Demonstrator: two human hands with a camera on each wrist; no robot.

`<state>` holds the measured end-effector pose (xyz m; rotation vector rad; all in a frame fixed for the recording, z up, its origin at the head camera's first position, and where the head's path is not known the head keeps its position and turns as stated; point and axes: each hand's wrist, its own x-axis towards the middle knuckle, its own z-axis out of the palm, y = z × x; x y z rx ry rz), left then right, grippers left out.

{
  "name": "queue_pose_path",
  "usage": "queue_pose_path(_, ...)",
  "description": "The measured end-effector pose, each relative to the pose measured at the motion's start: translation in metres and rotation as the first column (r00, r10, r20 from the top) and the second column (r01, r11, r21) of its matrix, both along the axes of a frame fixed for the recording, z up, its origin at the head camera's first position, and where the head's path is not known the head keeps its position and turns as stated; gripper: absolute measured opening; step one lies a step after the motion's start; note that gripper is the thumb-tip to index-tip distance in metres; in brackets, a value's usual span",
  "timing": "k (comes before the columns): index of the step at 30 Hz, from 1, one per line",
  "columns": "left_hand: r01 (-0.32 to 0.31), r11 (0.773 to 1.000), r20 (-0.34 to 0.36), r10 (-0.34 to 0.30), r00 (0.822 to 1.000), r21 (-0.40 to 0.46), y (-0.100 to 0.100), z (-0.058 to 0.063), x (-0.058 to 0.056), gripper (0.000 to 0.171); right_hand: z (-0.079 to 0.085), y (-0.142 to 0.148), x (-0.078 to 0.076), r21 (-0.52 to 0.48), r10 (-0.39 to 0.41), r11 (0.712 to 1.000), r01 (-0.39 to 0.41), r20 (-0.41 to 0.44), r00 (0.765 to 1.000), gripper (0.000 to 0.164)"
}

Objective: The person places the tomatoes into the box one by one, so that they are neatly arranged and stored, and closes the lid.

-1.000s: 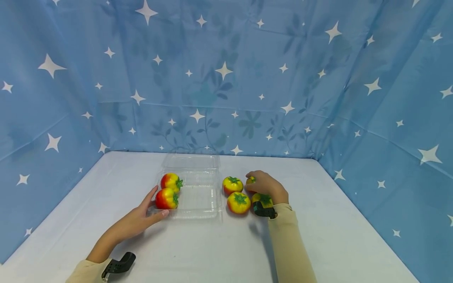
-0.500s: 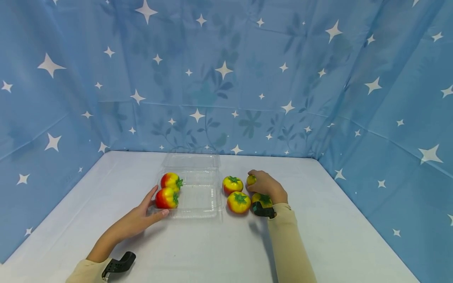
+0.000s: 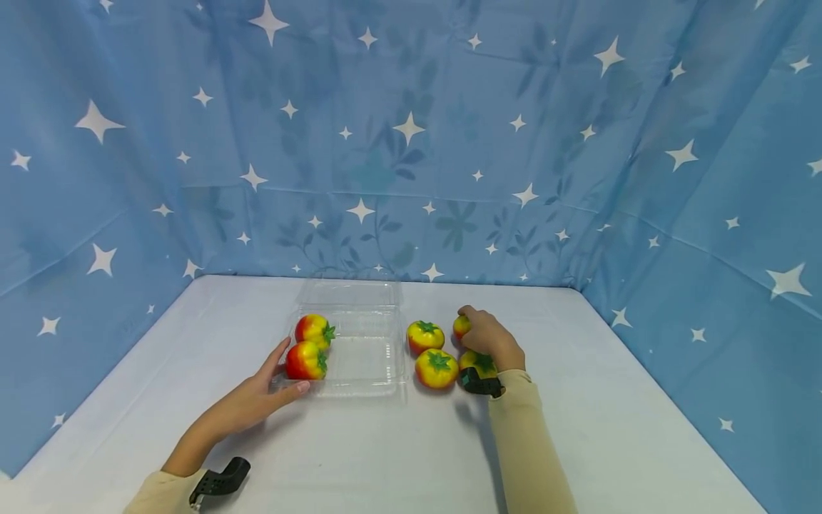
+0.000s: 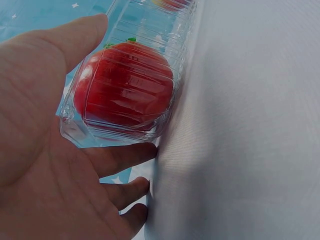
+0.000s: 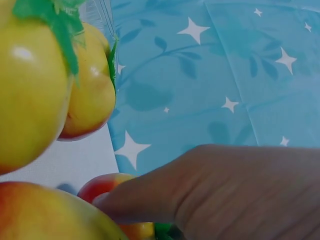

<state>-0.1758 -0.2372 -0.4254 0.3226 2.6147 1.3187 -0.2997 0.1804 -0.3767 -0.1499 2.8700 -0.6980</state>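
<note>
In the head view my right hand (image 3: 489, 337) grips a red-and-yellow tomato (image 3: 462, 327) in the far right of a loose group. The right wrist view shows its thumb (image 5: 145, 200) pressed on that tomato (image 5: 100, 186), which is partly covered. My left hand (image 3: 247, 403) rests at the near left corner of a clear plastic box (image 3: 359, 387), thumb and fingers spread apart. Seen from the left wrist, the thumb lies near the rim and the forefinger is along the corner below. Inside the box two tomatoes (image 3: 315, 330) lie on their sides at the left.
Several more tomatoes stand on the white table (image 3: 359, 457): two right of the box, a far one (image 3: 425, 337) and a near one (image 3: 437, 369), and one (image 3: 480, 363) under the right wrist. The box's lid (image 3: 349, 293) is folded back. A blue starred curtain (image 3: 411, 164) surrounds the table.
The tomato in my right hand has tipped: its green leaves showed earlier, now its yellow and red side does. The right hand has shifted slightly. The left hand has stayed at the box.
</note>
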Motion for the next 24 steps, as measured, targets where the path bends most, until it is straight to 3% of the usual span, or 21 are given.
queue_pose_path(13, 0.004, 1.0, -0.021, -0.003, 1.0, 0.017, 0.0, -0.002, -0.001, 0.104, 0.002, 0.004, -0.001, -0.005, -0.012, 1.0, 0.012, -0.062, 0.998, 0.058)
queue_pose_path(24, 0.0, 1.0, -0.011, 0.0, 1.0, 0.008, 0.001, -0.001, 0.0, 0.104, 0.019, 0.002, 0.005, -0.06, 0.051, 0.996, -0.065, -0.219, 0.974, 0.051)
